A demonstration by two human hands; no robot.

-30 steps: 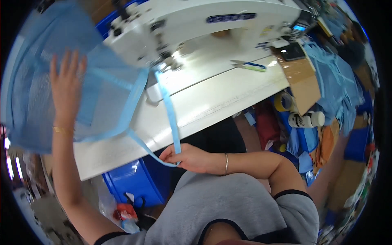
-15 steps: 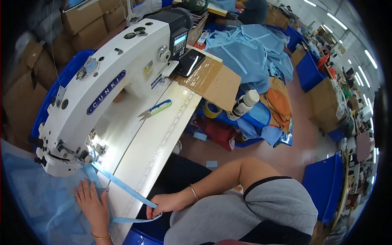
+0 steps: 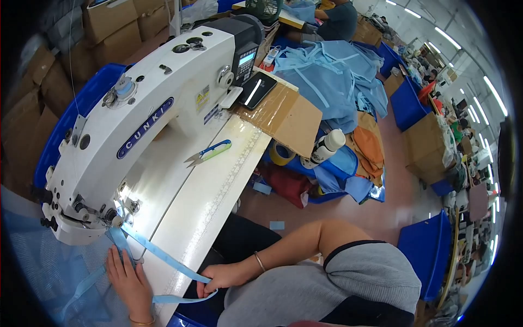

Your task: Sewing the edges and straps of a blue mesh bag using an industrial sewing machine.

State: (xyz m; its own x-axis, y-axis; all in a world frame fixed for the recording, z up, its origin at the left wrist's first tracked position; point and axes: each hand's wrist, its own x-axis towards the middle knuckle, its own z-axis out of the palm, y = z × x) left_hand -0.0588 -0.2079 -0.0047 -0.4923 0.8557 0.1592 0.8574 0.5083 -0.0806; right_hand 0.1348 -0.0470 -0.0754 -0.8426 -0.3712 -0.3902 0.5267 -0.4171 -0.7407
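A white sewing machine [image 3: 147, 114] stands at the left, its needle end low. Under that end runs a light blue fabric strip [image 3: 163, 254], stretched to the right and looped back below. My right hand [image 3: 218, 278] is closed on the strip's loop beside the table edge. My left hand [image 3: 129, 280] lies flat with fingers stretched out on blue mesh fabric [image 3: 38, 272], just in front of the needle area. The needle itself is hard to make out. Blue-and-green thread snips [image 3: 208, 153] lie with blades apart on the white table [image 3: 190, 218].
A black phone [image 3: 257, 90] rests on cardboard [image 3: 297, 117] at the table's far end. Beyond it are a heap of blue mesh pieces [image 3: 332, 71], a white bottle [image 3: 327, 147] and a tape roll [image 3: 281, 154]. Another person [image 3: 338, 22] sits at the back.
The view has shifted slightly. My left hand has moved a little right, its fingertips closer to the strip. My right hand keeps its grip on the loop.
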